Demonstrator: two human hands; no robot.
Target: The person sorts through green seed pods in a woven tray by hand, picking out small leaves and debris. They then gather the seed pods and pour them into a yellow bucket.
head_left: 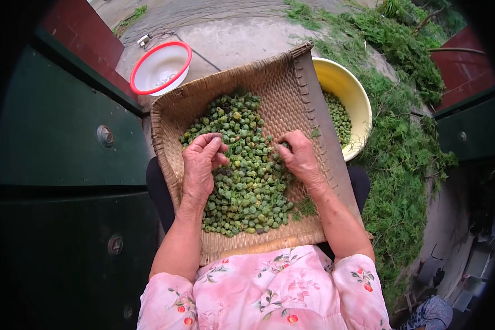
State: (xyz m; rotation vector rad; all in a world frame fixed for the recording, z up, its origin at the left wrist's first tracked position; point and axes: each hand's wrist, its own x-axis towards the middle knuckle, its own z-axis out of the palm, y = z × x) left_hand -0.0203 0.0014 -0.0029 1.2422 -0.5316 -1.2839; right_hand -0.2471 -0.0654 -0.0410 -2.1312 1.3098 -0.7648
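Nearest, the woven tray [285, 92] across the person's lap holds a large heap of green pods [242, 206], leafy bits mixed in. Over it, the left hand [201, 159] has narrow-set fingers, the right hand [301, 158] curled ones; whether either holds anything cannot be told. Beyond, the yellow basin [361, 118] already contains similar, cleaner-looking pods.
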